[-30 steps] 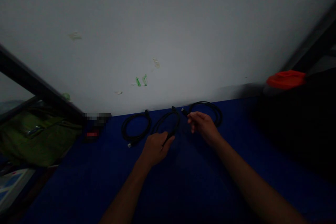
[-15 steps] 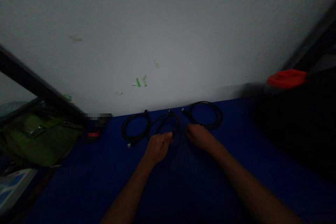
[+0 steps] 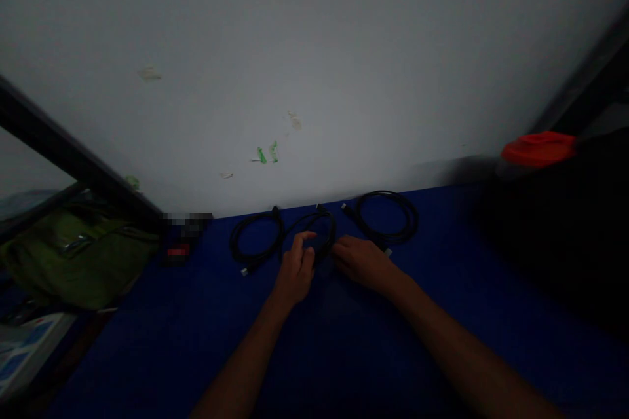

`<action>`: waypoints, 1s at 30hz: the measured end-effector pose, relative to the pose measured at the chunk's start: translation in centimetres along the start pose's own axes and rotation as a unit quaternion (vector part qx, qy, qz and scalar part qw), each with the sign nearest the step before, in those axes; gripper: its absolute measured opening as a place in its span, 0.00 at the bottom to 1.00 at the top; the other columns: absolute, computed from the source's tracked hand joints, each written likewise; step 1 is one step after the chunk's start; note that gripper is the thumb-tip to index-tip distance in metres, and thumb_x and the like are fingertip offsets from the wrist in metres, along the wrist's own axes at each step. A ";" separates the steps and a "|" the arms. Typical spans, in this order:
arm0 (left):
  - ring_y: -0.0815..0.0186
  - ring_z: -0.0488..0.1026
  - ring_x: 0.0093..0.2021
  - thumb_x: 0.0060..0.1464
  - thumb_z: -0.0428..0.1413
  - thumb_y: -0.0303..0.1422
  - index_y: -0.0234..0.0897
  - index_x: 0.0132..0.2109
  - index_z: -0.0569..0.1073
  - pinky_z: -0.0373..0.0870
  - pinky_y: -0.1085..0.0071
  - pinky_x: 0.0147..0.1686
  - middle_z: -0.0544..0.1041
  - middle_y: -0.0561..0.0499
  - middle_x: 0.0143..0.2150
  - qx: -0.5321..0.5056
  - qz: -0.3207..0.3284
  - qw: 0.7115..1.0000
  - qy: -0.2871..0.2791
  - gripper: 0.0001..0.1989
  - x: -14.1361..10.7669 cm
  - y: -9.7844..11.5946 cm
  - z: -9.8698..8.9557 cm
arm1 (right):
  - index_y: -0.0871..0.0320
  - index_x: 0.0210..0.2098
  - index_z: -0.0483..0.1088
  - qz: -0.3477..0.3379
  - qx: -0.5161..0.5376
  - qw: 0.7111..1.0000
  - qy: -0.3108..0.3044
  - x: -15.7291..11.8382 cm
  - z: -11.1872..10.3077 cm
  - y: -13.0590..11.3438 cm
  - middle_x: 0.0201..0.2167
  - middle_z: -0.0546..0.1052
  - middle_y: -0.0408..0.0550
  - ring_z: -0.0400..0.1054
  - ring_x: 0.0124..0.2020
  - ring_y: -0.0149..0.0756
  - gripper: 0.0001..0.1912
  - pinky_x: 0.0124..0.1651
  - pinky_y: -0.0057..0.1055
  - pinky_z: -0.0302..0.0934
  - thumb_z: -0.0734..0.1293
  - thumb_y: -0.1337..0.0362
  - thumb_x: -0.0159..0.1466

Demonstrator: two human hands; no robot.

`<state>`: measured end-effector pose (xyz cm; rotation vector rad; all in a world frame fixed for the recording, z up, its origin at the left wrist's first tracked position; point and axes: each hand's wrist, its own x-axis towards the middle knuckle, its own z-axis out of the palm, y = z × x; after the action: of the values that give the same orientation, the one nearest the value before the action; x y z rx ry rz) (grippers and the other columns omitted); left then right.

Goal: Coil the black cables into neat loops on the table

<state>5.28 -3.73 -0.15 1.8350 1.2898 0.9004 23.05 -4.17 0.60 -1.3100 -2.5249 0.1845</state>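
On the far left, an olive-green fabric bag (image 3: pixel 73 258) lay slumped near a small black object with a red patch (image 3: pixel 177 251), its upper part blurred out. Three loose coils of thin black cable lay along the back of the dark blue surface (image 3: pixel 147 353). The leftmost coil of black cable (image 3: pixel 234 242) ended in a pale metal plug (image 3: pixel 244 272). The left hand (image 3: pixel 295 273) came up from the bottom of the view, its forearm angled inward and its fingers curled over the middle coil of black cable (image 3: pixel 334 232), though the dim light hid whether the grip had closed on it. The right hand (image 3: pixel 363 260) lay palm down just beside that coil, fingers loosely extended, holding nothing. Beyond it was the rightmost coil of black cable (image 3: pixel 417 216), and further right a red cap-like object (image 3: pixel 538 148) topped a dark, indistinct mass (image 3: pixel 550 242)
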 end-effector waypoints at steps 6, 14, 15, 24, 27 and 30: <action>0.70 0.62 0.20 0.60 0.39 0.37 0.36 0.37 0.67 0.55 0.74 0.24 0.62 0.57 0.18 0.017 0.029 0.999 -0.034 0.14 0.1 0.3 -0.5 | 0.59 0.39 0.65 -0.040 -0.003 0.998 0.040 -0.2 -0.5 -0.4 0.35 0.72 0.50 0.64 0.35 0.34 0.09 0.30 0.26 0.52 0.58 0.72 0.61; 0.71 0.63 0.21 0.60 0.40 0.40 0.37 0.35 0.61 0.57 0.75 0.25 0.64 0.59 0.20 -0.040 0.040 0.998 -0.004 0.12 0.2 -0.2 0.0 | 0.60 0.33 0.67 -0.028 0.079 0.988 0.131 -0.2 0.2 -0.1 0.30 0.70 0.48 0.64 0.32 0.33 0.05 0.31 0.26 0.55 0.60 0.70 0.60; 0.71 0.64 0.22 0.60 0.40 0.40 0.37 0.36 0.61 0.58 0.75 0.26 0.65 0.58 0.21 -0.039 0.045 0.998 -0.001 0.12 0.2 -0.3 0.1 | 0.60 0.32 0.66 -0.027 0.110 0.983 0.147 -0.1 0.3 -0.1 0.29 0.70 0.48 0.64 0.31 0.32 0.04 0.32 0.26 0.56 0.60 0.71 0.59; 0.70 0.65 0.25 0.60 0.40 0.40 0.37 0.38 0.59 0.60 0.74 0.27 0.70 0.54 0.27 -0.047 0.071 0.996 0.005 0.11 0.2 -0.7 0.4 | 0.59 0.26 0.63 0.141 0.453 0.868 0.145 0.6 1.8 -0.7 0.22 0.68 0.41 0.62 0.21 0.26 0.04 0.21 0.22 0.58 0.63 0.66 0.55; 0.71 0.64 0.25 0.58 0.44 0.41 0.38 0.37 0.59 0.59 0.74 0.26 0.69 0.55 0.27 -0.047 0.087 0.995 -0.017 0.10 0.2 -1.0 0.3 | 0.59 0.26 0.61 0.187 0.579 0.790 0.083 0.9 2.3 -0.8 0.21 0.68 0.40 0.62 0.18 0.26 0.08 0.17 0.23 0.60 0.64 0.62 0.53; 0.72 0.63 0.24 0.53 0.51 0.41 0.38 0.36 0.60 0.58 0.76 0.25 0.66 0.57 0.26 -0.031 0.092 0.994 -0.044 0.12 0.1 -1.3 0.2 | 0.60 0.29 0.63 0.187 0.637 0.746 0.042 1.0 2.2 -0.8 0.22 0.67 0.40 0.63 0.19 0.27 0.09 0.16 0.23 0.61 0.65 0.62 0.51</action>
<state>4.94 -3.31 -1.32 1.9449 1.0412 0.9345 21.25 -3.78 -1.11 -1.0353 -1.3072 1.5373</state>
